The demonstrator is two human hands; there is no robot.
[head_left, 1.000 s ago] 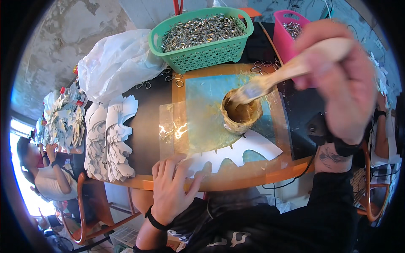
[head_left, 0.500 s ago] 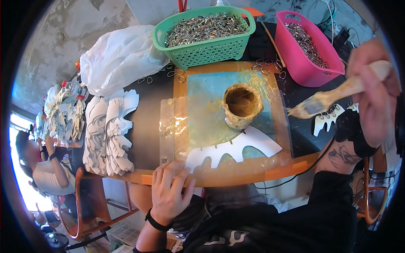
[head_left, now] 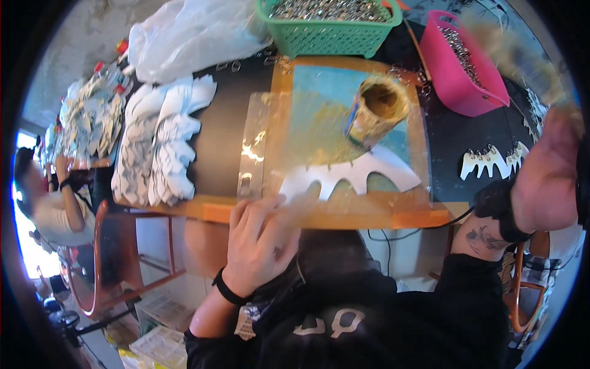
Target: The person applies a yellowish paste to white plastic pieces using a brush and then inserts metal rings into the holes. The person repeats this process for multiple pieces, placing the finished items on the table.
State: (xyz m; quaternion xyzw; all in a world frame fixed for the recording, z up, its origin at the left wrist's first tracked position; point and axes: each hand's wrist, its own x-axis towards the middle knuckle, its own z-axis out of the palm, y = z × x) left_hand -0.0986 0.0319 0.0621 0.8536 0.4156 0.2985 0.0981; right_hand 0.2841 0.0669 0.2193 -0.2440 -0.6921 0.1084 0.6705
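Note:
My left hand [head_left: 261, 243] is at the table's front edge, fingers stretched out and partly blurred. Its fingertips reach the left end of a white scalloped cutout [head_left: 350, 175], which lies on a clear plastic sheet; whether they touch is hard to tell. Behind the cutout, a glue-crusted can [head_left: 364, 117] with brown paste inside leans slightly. Far to the right, my right hand [head_left: 547, 166] is raised and closed around a paintbrush. Only the brush's smeared head [head_left: 522, 52] shows above the hand; the handle is hidden.
A green basket [head_left: 332, 40] and a pink basket [head_left: 455, 80] of metal rings stand at the back. Stacked white cutouts [head_left: 166, 141] lie left, beside a white plastic bag [head_left: 196, 37]. Ringed white pieces [head_left: 485, 163] lie right. A person [head_left: 55, 190] sits far left.
The view has tilted, so the table sits higher in the picture. My right hand has swung the brush from beside the can out to the far right. My left hand remains by the cutout's end.

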